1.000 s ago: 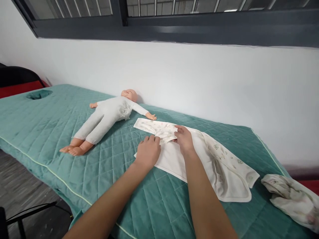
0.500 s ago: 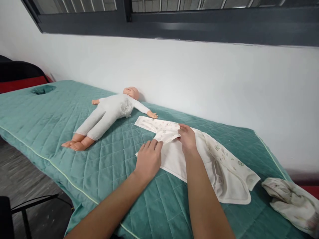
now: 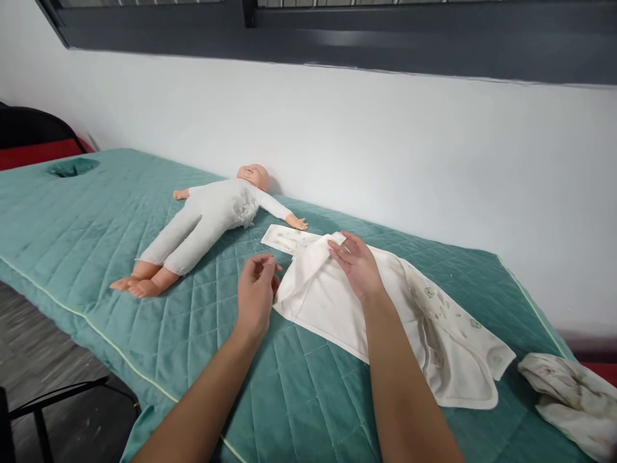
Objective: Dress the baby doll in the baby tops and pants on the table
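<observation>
A white baby garment (image 3: 385, 315) with small printed figures lies spread on the teal quilted table cover (image 3: 144, 308). Part of its left side is folded over, white side up. My right hand (image 3: 357, 263) rests flat on that fold, fingers stretched out. My left hand (image 3: 255, 292) hovers just left of the garment's edge, fingers loosely curled and apart, with nothing visible in them. A baby doll (image 3: 212, 215) in a white suit lies on its back to the left, one arm reaching toward the garment's sleeve (image 3: 284, 236).
A second crumpled pale cloth (image 3: 573, 399) lies at the table's right end. A white wall runs behind, under a dark window frame. A face hole (image 3: 72, 167) is at the far left. A dark chair frame (image 3: 48, 405) stands by the near edge.
The garment's left flap has been turned over, so its white inside shows. My left hand lifted off the cloth and drew back to the left. My right hand stayed on the fold.
</observation>
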A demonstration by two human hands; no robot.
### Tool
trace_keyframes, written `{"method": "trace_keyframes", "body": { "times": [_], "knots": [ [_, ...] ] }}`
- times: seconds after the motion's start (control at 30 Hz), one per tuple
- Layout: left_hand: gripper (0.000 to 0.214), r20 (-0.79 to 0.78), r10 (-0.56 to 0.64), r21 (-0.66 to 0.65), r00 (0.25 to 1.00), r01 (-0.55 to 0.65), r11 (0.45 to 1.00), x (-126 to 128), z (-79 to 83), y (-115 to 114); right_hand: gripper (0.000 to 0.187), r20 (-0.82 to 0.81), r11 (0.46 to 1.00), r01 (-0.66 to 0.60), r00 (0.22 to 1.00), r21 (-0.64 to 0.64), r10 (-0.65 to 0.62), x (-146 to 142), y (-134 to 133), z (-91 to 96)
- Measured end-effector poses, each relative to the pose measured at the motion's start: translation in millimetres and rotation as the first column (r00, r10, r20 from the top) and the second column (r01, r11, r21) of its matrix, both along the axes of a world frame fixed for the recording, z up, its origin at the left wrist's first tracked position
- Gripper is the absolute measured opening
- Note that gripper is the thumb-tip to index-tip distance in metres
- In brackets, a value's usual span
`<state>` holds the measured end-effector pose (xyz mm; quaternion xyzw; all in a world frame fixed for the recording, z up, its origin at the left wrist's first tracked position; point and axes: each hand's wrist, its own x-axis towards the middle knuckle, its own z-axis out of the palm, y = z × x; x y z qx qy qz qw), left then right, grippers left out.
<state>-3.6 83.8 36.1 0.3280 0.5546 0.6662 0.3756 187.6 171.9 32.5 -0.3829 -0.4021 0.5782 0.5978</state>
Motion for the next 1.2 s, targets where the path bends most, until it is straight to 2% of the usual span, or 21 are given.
{"method": "trace_keyframes", "body": {
  "times": [0.07, 0.1, 0.17, 0.23, 0.3, 0.37, 0.43, 0.53, 0.7, 0.9, 1.0, 1.07, 1.13, 1.2],
  "knots": [
    [0.029, 0.019, 0.047, 0.011, 0.999, -0.047, 0.999, -4.8, -2.9, 1.7, 0.051, 0.119, 1.0, -0.007, 0.993, 0.028, 0.003, -6.5, 4.4, -6.5],
    [0.031, -0.037, 0.055, 0.01, 0.998, -0.055, 0.998, -5.1, -5.3, 1.5, 0.053, 0.207, 0.999, 0.002, 0.978, 0.042, -0.011, -9.2, 6.5, -10.2],
    [0.038, -0.249, 0.022, 0.007, 0.968, -0.021, 1.0, -1.9, -11.4, -0.2, 0.054, 0.372, 0.996, 0.028, 0.926, 0.08, -0.056, -11.9, 9.8, -16.8],
    [0.045, -0.478, -0.051, 0.005, 0.877, 0.061, 0.998, 3.3, -17.6, -1.8, 0.053, 0.503, 0.991, 0.071, 0.856, 0.116, -0.12, -10.5, 11.4, -20.6],
    [0.044, -0.605, -0.092, -0.01, 0.791, 0.108, 0.994, 7.1, -21.8, -2.4, 0.05, 0.614, 0.981, 0.13, 0.766, 0.142, -0.191, -6.3, 11.2, -20.9],
    [0.037, -0.623, -0.108, -0.049, 0.775, 0.099, 0.994, 7.6, -22.1, -2.5, 0.044, 0.699, 0.97, 0.18, 0.673, 0.16, -0.24, -2.1, 9.7, -18.9],
    [0.029, -0.57, -0.112, -0.091, 0.814, 0.074, 0.993, 5.7, -18.7, -3.1, 0.039, 0.751, 0.965, 0.197, 0.607, 0.173, -0.258, -0.1, 8.0, -16.3],
    [0.019, -0.437, -0.075, -0.1, 0.897, 0.035, 0.994, 1.5, -11.6, -5.1, 0.034, 0.787, 0.965, 0.183, 0.559, 0.189, -0.261, -2.1, 6.4, -14.4],
    [0.025, -0.182, 0.068, -0.027, 0.981, -0.074, 0.997, -4.0, -12.6, -4.7, 0.021, 0.746, 0.968, 0.15, 0.618, 0.201, -0.251, -6.8, 7.8, -16.3],
    [0.022, -0.068, 0.219, 0.04, 0.973, -0.216, 0.975, -8.0, -25.5, 1.4, 0.012, 0.716, 0.963, 0.22, 0.646, 0.157, -0.265, -3.9, 13.2, -18.0],
    [0.021, -0.082, 0.255, 0.05, 0.963, -0.252, 0.966, -9.5, -29.7, 3.7, 0.017, 0.682, 0.966, 0.207, 0.685, 0.155, -0.256, -4.0, 16.7, -19.7],
    [0.021, -0.129, 0.268, 0.05, 0.955, -0.264, 0.963, -9.9, -30.2, 3.5, 0.027, 0.624, 0.973, 0.153, 0.747, 0.174, -0.229, -5.5, 19.5, -22.3],
    [0.02, -0.22, 0.284, 0.079, 0.933, -0.273, 0.959, -9.1, -28.5, 1.4, 0.036, 0.571, 0.975, 0.075, 0.8, 0.208, -0.184, -7.6, 22.1, -26.0],
    [0.023, -0.349, 0.318, 0.177, 0.881, -0.271, 0.946, -6.7, -25.1, -2.6, 0.038, 0.563, 0.972, 0.01, 0.814, 0.234, -0.144, -9.6, 23.7, -29.5]
  ]
}}
